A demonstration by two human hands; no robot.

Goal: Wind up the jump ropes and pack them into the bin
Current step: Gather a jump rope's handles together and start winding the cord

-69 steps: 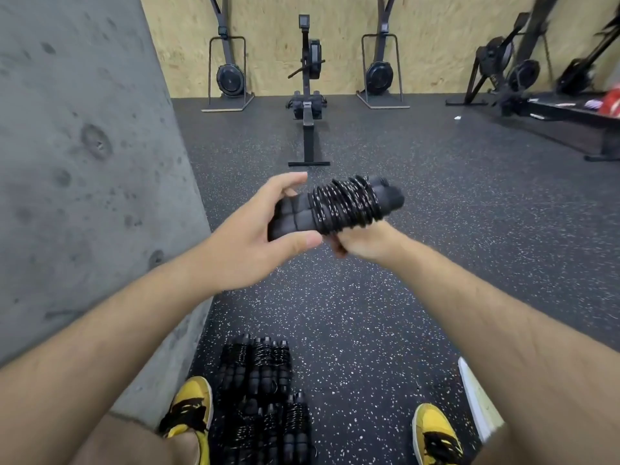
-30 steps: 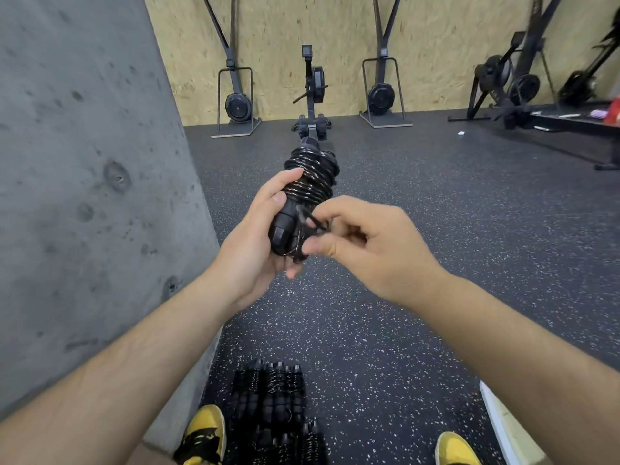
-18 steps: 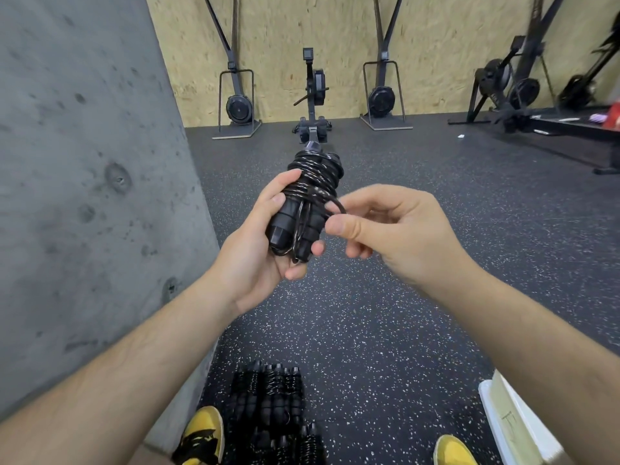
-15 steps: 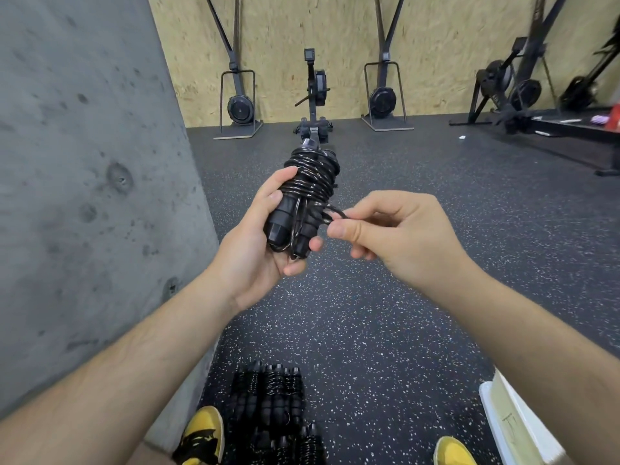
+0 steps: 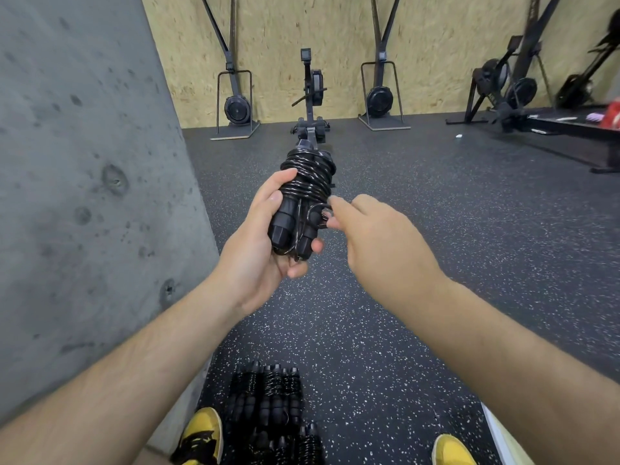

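Head view: my left hand (image 5: pixel 258 243) grips the wound jump rope (image 5: pixel 303 199) by its handles, chest-high over the floor. My right hand (image 5: pixel 375 243) pinches the last loose loop (image 5: pixel 318 213). Risk: if the pinch slips, the coils likely spring loose.

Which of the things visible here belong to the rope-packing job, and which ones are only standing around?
Belong to the job:
- black coiled jump rope bundle, held in the left hand
- right hand, pinching the rope's loose loop
- wound black rope bundles on the floor

Standing around:
- black rowing machine
- grey concrete wall
- yellow shoes
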